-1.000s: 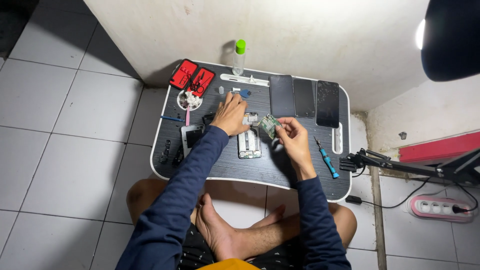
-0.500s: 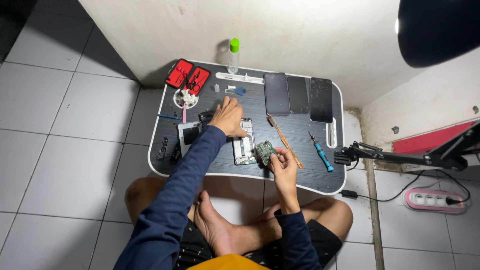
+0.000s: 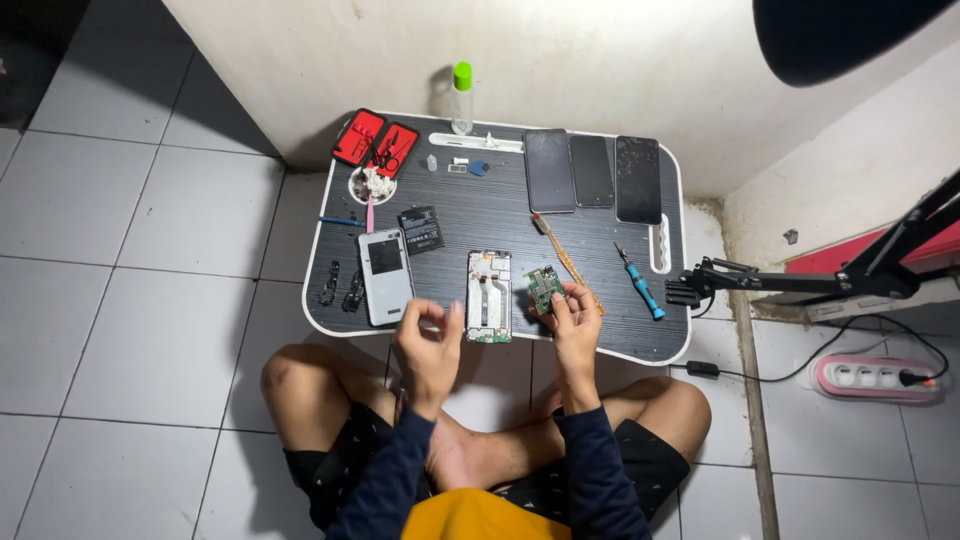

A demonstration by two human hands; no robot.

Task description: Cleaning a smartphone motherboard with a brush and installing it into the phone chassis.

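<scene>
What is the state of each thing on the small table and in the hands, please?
Circuit board: out of the phone, pinched in the right hand.
Left hand: holds nothing visible, fingers curled.
Phone frame: opened, lying flat.
Back cover: removed, lying flat.
Battery: taken out.
Red tool case: open.
Bottle: upright, green cap on.
Screwdriver: lying unused.

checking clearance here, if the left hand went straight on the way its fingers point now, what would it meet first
The left hand points up and away toward the tray table. Straight on, it would probably first meet the opened phone frame or the gap beside it, then the white phone back. Height above the table is unclear.
</scene>
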